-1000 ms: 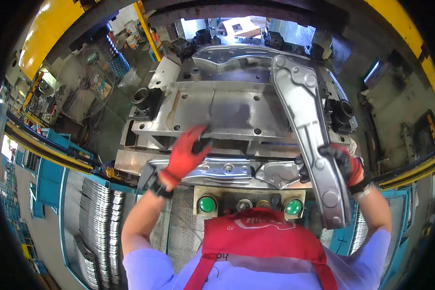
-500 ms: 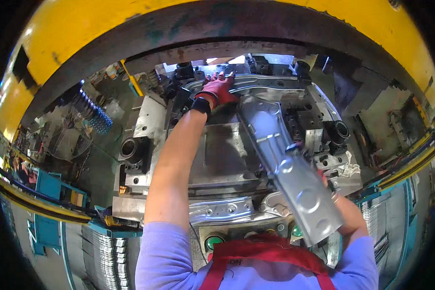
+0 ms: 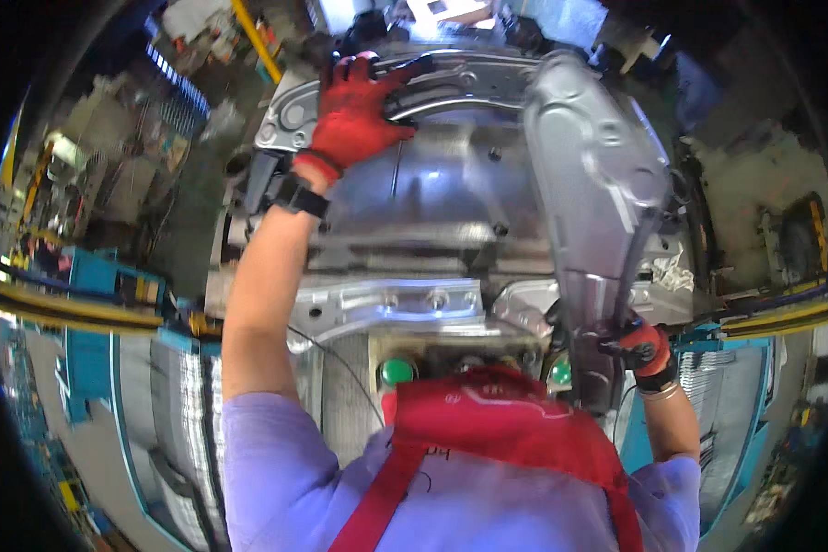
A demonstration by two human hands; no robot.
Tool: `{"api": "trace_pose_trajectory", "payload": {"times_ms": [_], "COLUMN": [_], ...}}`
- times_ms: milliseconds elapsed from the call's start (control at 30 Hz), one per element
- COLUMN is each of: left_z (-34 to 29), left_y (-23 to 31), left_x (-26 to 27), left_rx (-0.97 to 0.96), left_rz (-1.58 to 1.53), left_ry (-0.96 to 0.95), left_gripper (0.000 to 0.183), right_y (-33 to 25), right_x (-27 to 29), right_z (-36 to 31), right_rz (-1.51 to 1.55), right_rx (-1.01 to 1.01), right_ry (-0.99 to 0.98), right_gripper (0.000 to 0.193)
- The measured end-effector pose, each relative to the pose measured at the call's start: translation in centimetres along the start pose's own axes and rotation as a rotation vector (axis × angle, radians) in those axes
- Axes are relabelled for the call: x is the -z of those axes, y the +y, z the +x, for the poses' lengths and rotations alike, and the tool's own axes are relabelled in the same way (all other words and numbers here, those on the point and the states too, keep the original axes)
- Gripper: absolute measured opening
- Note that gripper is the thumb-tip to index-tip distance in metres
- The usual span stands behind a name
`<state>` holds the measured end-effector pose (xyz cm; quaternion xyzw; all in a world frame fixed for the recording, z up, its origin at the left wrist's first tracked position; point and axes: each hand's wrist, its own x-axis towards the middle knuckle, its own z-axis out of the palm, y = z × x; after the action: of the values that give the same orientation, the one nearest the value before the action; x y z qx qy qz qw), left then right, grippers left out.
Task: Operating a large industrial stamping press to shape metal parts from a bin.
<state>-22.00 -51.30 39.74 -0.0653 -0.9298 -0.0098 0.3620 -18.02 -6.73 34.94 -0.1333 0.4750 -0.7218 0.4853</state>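
Observation:
My left hand [image 3: 354, 115], in a red glove with dark fingertips, reaches to the far left of the die. Its fingers are spread over a curved stamped metal strip [image 3: 469, 78] along the far edge. On the right, a long grey stamped metal panel [image 3: 584, 175] stands tilted, its broad end far and its narrow end near me. My right hand [image 3: 642, 350], gloved in red and black, grips the panel's narrow near end from the right side. Part of the die behind the panel is hidden.
The die's smooth metal block [image 3: 432, 184] fills the middle. Nearer lie another stamped strip [image 3: 405, 302] and green push buttons [image 3: 396, 372]. Yellow bars [image 3: 83, 311] run at both sides, above blue racks [image 3: 124, 396] of stacked metal parts.
My view has shifted, and the yellow press frame above is gone from it. The panel has swung more upright and to the right with my right hand. My left hand has moved left along the far strip.

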Motion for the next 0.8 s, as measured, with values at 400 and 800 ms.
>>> {"api": "trace_pose_trajectory", "payload": {"times_ms": [400, 800], "left_z": [-22.8, -27.2], "left_y": [5.4, 6.7], "left_x": [7.9, 2.9], "left_rx": [0.186, 0.192], "left_rz": [-0.163, -0.068], "left_ry": [-0.518, -0.667], "left_gripper": [0.07, 0.081], "right_y": [4.5, -8.3], "right_x": [7.1, -0.3], "right_z": [-9.9, 5.0], "right_rz": [-0.461, -1.777], "right_rx": [0.134, 0.575], "right_ry": [0.383, 0.659], "right_gripper": [0.067, 0.096]}}
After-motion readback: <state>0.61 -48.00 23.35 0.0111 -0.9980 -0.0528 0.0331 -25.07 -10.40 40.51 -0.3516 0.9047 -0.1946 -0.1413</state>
